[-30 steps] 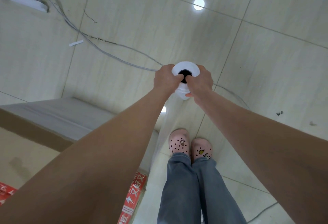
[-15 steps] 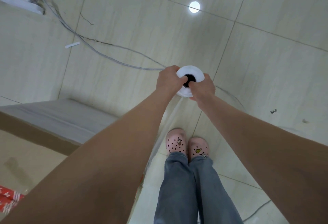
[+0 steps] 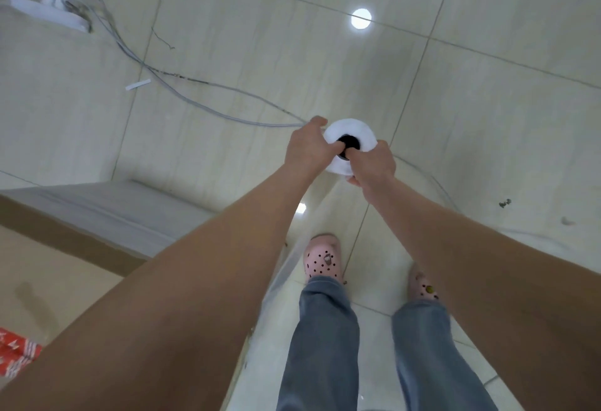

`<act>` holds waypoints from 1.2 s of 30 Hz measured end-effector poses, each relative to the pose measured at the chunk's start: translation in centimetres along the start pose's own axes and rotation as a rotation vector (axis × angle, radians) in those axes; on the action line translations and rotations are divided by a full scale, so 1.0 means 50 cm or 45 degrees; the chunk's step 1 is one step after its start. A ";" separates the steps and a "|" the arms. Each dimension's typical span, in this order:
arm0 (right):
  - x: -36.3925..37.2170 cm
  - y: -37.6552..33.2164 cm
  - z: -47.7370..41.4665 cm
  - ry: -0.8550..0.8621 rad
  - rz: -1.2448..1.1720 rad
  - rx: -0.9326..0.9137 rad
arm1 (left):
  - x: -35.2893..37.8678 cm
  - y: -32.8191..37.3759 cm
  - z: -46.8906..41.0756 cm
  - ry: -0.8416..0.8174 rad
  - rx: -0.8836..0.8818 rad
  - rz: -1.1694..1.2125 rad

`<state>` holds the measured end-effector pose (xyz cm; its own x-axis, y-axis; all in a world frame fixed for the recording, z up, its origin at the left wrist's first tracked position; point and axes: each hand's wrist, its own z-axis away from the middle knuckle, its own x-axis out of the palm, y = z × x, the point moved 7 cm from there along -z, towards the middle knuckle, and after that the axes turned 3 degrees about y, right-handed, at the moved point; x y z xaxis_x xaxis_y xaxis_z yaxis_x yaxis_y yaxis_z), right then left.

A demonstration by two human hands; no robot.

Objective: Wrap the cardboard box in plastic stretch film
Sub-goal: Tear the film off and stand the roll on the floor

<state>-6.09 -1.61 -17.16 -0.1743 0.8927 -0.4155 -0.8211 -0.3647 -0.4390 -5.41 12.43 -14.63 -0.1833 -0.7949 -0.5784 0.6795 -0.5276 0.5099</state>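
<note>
White stretch film roll [image 3: 353,132] is out in front of me, end-on to the camera, held from both sides: my left hand [image 3: 307,147] curls round its left flank with a digit at the dark core, and my right hand [image 3: 374,165] grips the near right edge the same way. From under the roll a clear sheet of film [image 3: 283,267] slants down and back past my left shoe toward the cardboard box [image 3: 48,267], which stands at lower left with its facing side already veiled in grey film. I judge the step to be walking the roll round the box while paying out. To do it well I would hold the roll's axis parallel to the box wall so the sheet comes off flat, not roped, let the core turn on my digits under even pull, and overlap the band already laid. The grey cable [image 3: 201,108] on the tiled floor runs close to the roll and my feet, so I would step over it.
</note>
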 end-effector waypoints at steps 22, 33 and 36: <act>-0.072 0.018 0.028 -0.214 0.561 -0.629 | 0.059 -0.062 0.179 0.475 -0.232 0.077; -0.062 0.103 0.102 -0.171 1.036 -1.229 | 0.136 -0.137 0.288 0.629 -0.247 -0.333; -0.053 0.138 0.092 -0.140 1.059 -1.275 | 0.164 -0.173 0.293 0.654 -0.194 -0.376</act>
<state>-13.81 -5.26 -15.42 -0.5132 0.3052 -0.8022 0.3038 -0.8095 -0.5023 -23.18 6.10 -14.44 -0.0392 -0.3556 -0.9338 0.7534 -0.6245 0.2062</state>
